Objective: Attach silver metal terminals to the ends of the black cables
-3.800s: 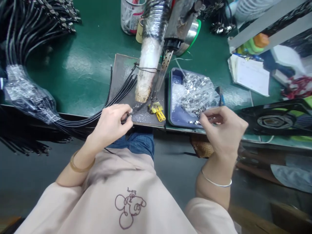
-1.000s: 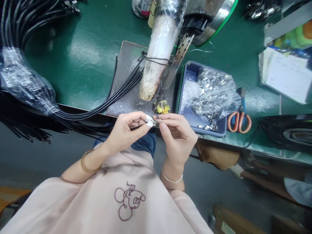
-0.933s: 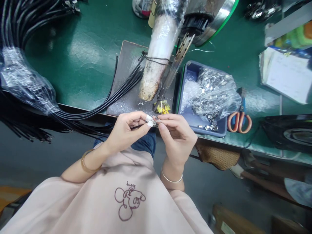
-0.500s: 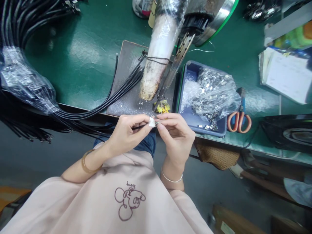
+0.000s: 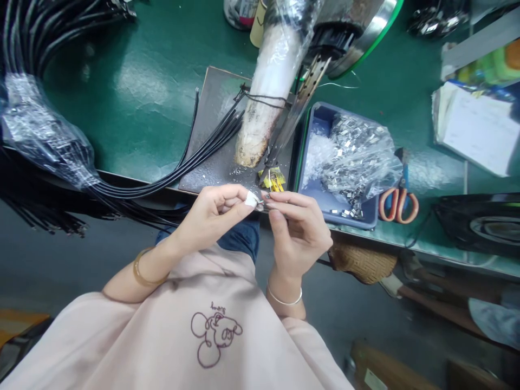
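Observation:
My left hand [image 5: 217,212] is closed, thumb against forefinger, on the end of a black cable, with white tape wrapped round a fingertip. My right hand [image 5: 301,230] meets it fingertip to fingertip, its thumb and fingers pinching a small metal piece [image 5: 266,206] at the cable's end; its exact shape is too small to tell. Just beyond the hands, the perforated metal barrel of a soldering iron [image 5: 298,105] points down toward a small yellow thing [image 5: 274,179] on a dark board [image 5: 215,119]. Black cables [image 5: 162,184] lie across the board's left side.
A white tapered tube [image 5: 262,103] hangs over the board. To the right stand a blue tray [image 5: 314,203] with a plastic bag [image 5: 357,151] of small metal parts, and orange-handled scissors [image 5: 400,203]. A wrapped cable bundle [image 5: 49,130] lies left. Another person's legs [image 5: 442,303] show right.
My right hand has shifted slightly right and turned, its thumb lower on the small piece. My left hand has barely moved and keeps its grip.

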`<action>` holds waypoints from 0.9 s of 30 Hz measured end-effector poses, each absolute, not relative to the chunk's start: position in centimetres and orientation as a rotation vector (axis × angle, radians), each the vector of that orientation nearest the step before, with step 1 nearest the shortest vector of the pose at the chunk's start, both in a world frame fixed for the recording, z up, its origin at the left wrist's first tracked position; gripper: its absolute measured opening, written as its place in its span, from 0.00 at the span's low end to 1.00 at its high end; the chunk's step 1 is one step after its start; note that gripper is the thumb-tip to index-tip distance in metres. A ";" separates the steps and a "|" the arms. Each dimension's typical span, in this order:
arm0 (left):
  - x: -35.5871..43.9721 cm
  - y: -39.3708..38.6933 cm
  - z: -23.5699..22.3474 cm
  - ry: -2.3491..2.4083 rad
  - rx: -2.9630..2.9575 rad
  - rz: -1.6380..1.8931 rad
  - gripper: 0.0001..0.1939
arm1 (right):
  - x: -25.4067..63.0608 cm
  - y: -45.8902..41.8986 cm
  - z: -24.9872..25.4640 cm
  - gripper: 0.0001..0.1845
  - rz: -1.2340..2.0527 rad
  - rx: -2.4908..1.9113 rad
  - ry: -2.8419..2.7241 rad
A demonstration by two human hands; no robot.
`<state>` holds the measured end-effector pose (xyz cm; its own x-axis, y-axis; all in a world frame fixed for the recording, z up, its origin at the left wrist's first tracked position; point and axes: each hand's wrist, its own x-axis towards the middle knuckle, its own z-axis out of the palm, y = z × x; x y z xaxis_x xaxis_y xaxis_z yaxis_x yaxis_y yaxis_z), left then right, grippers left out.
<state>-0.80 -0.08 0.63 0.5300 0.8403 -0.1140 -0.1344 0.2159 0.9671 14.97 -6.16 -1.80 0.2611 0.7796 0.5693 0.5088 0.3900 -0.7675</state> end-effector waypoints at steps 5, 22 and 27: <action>-0.7 -0.1 0.2 0.754 1.141 0.774 0.08 | 14.8 -6.1 -2.2 0.07 0.249 -1.205 -1.299; -0.3 0.2 0.5 0.810 1.201 0.817 0.04 | 15.0 -6.0 -2.1 0.09 -0.055 -1.208 -1.505; -0.3 0.6 0.6 0.793 1.194 0.872 0.05 | 15.0 -5.6 -2.6 0.07 0.123 -1.218 -1.379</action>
<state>-0.31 0.58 0.55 0.4539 0.8890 -0.0609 -0.1445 0.1409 0.9794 14.99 -5.64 -2.65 0.2841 0.6913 0.6644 0.5631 0.4405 -0.6992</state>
